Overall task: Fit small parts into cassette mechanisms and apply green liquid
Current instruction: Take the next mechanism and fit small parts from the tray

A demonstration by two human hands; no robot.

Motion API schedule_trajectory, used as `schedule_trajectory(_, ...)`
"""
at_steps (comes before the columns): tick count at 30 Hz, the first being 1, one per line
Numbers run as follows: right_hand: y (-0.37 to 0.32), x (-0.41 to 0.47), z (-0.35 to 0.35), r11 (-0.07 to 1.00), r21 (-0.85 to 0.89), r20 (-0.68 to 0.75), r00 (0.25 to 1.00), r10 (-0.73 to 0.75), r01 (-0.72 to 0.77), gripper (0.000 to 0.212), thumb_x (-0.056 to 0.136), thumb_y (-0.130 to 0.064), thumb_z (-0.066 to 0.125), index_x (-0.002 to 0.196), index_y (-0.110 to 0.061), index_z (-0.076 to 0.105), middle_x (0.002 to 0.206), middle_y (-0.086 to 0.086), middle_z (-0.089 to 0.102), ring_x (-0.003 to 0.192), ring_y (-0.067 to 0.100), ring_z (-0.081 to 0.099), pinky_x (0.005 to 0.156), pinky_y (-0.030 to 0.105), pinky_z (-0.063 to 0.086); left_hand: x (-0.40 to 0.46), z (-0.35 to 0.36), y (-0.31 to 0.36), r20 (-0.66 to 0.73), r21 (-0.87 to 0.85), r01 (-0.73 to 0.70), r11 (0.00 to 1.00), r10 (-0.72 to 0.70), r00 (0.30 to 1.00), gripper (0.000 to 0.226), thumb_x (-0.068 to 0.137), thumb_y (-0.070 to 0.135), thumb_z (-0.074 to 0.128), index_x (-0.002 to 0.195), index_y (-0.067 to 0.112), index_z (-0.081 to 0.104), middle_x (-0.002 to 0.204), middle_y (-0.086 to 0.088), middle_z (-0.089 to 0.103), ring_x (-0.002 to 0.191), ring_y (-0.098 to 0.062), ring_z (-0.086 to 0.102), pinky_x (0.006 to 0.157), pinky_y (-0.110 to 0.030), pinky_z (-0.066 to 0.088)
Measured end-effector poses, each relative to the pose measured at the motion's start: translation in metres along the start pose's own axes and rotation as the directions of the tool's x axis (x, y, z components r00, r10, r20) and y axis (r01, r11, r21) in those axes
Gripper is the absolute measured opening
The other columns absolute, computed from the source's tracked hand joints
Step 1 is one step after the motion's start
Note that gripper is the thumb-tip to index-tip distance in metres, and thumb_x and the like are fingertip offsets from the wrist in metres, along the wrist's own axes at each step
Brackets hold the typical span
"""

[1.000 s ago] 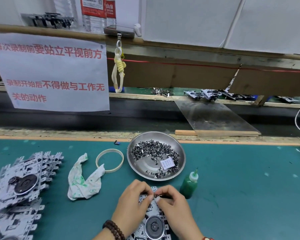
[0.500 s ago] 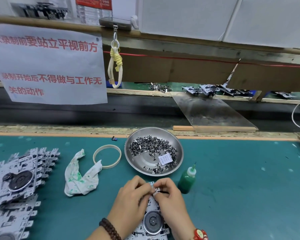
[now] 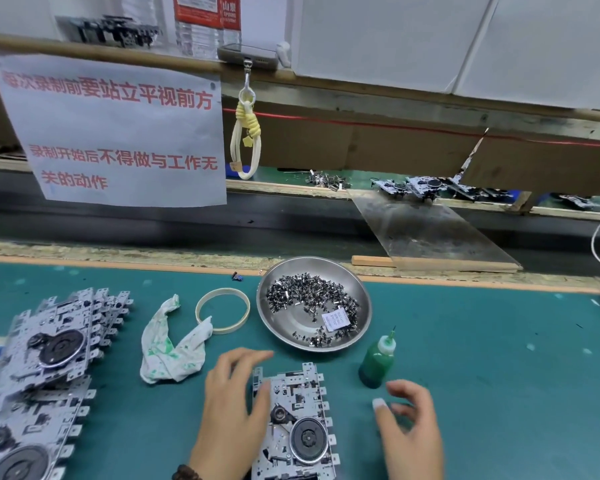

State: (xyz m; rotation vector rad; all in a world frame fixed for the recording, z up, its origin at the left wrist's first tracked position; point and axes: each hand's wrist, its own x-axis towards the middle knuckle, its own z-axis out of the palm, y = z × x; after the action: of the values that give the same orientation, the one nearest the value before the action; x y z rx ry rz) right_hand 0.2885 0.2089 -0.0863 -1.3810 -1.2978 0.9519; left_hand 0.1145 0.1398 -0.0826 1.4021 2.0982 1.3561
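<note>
Mechanism lies flat on the green mat, near the bottom, between two hands. Behind the mat hangs a big white sign with red Chinese writing; one line reads 不得做与工作无关的动作. At the left sits a stack of more metal plates like it. A round silver dish behind the mechanism holds many tiny dark parts and a small white label, too small to read. A white rag with green stains lies beside a pale ring. The left hand rests on the mechanism's left edge, fingers loose and a little spread. The right hand hovers just below the green bottle, fingers bent, holding nothing.
</note>
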Motion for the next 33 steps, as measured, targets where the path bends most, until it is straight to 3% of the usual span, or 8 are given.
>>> schedule_trajectory(3,0.007,0.014,-0.009,0.992,-0.117,-0.051,0.998,-0.043,0.037,0.052,0.069,0.006,0.075,0.108,-0.019,0.051,0.112,0.007,0.053,0.091,0.023,0.044,0.08,0.019,0.042,0.002,-0.012,-0.004,0.089,0.02,0.218,0.976,-0.219,0.972,0.033,0.089,0.02,0.057,0.116,0.035,0.045,0.103,0.012,0.041,0.091,-0.004,0.049,0.083,-0.022,0.038)
schedule_trajectory(6,0.006,0.029,-0.004,0.964,-0.256,0.049,0.997,-0.059,0.069,0.076,0.069,-0.008,0.079,0.133,-0.016,0.04,0.12,-0.003,0.046,0.112,0.021,0.039,0.103,0.034,0.024,0.009,-0.018,-0.005,0.228,0.138,0.298,0.944,-0.323,0.919,0.037,0.092,0.03,0.052,0.127,0.026,0.04,0.098,0.01,0.049,0.079,-0.006,0.051,0.079,-0.023,0.041)
schedule_trajectory(11,0.006,0.04,0.009,0.913,-0.4,0.2,0.98,0.004,0.077,0.041,0.083,-0.027,0.068,0.119,-0.021,0.049,0.104,-0.004,0.054,0.118,0.025,0.043,0.101,0.041,0.028,0.009,-0.022,-0.005,0.293,0.082,0.415,0.906,-0.42,0.859,0.033,0.091,0.028,0.054,0.122,0.021,0.048,0.08,0.007,0.059,0.069,-0.009,0.058,0.073,-0.032,0.056)
schedule_trajectory(15,-0.002,0.027,0.003,0.976,-0.168,0.214,0.971,-0.103,0.14,0.023,0.084,-0.032,0.064,0.104,-0.038,0.054,0.099,-0.015,0.062,0.093,0.006,0.059,0.076,0.021,0.043,0.008,-0.022,-0.005,0.322,-0.004,0.483,0.876,-0.456,0.83,0.023,0.091,0.023,0.056,0.113,0.022,0.05,0.073,0.004,0.061,0.051,-0.002,0.06,0.049,-0.021,0.05)
schedule_trajectory(19,-0.012,0.016,-0.008,0.997,-0.015,0.282,0.957,-0.065,0.072,0.038,0.077,-0.052,0.048,0.114,-0.047,0.057,0.096,-0.018,0.059,0.061,0.003,0.058,0.063,0.025,0.044,0.007,-0.017,-0.003,0.377,-0.065,0.513,0.856,-0.455,0.806,0.02,0.089,0.024,0.058,0.105,0.025,0.047,0.072,0.002,0.059,0.048,-0.008,0.055,0.045,-0.021,0.046)
schedule_trajectory(24,-0.018,0.016,-0.029,0.991,0.134,0.241,0.971,-0.005,-0.028,0.027,0.082,-0.02,0.065,0.106,-0.031,0.061,0.082,-0.006,0.06,0.062,0.001,0.054,0.065,0.019,0.045,0.001,-0.013,-0.001,0.437,-0.213,0.58,0.786,-0.454,0.776,0.029,0.088,0.019,0.061,0.113,0.017,0.047,0.08,-0.004,0.066,0.058,-0.011,0.06,0.047,-0.022,0.048)
schedule_trajectory(29,-0.04,0.02,-0.041,0.605,0.676,0.418,0.895,0.154,-0.42,0.027,0.071,-0.009,0.057,0.097,-0.005,0.063,0.081,-0.001,0.07,0.056,-0.001,0.058,0.047,0.009,0.042,-0.003,-0.01,0.002,0.542,-0.419,0.671,0.612,-0.424,0.725,0.032,0.088,0.008,0.06,0.113,0.022,0.047,0.09,-0.005,0.074,0.068,-0.019,0.069,0.052,-0.03,0.053)
schedule_trajectory(33,-0.041,0.021,-0.039,0.64,0.652,0.462,0.883,0.09,-0.406,0.034,0.072,-0.027,0.056,0.102,-0.015,0.065,0.08,-0.003,0.069,0.051,0.003,0.054,0.047,0.012,0.046,-0.002,-0.007,0.005,0.569,-0.485,0.678,0.552,-0.39,0.724,0.031,0.089,0.006,0.057,0.115,0.02,0.048,0.088,-0.01,0.074,0.065,-0.018,0.069,0.049,-0.03,0.054)
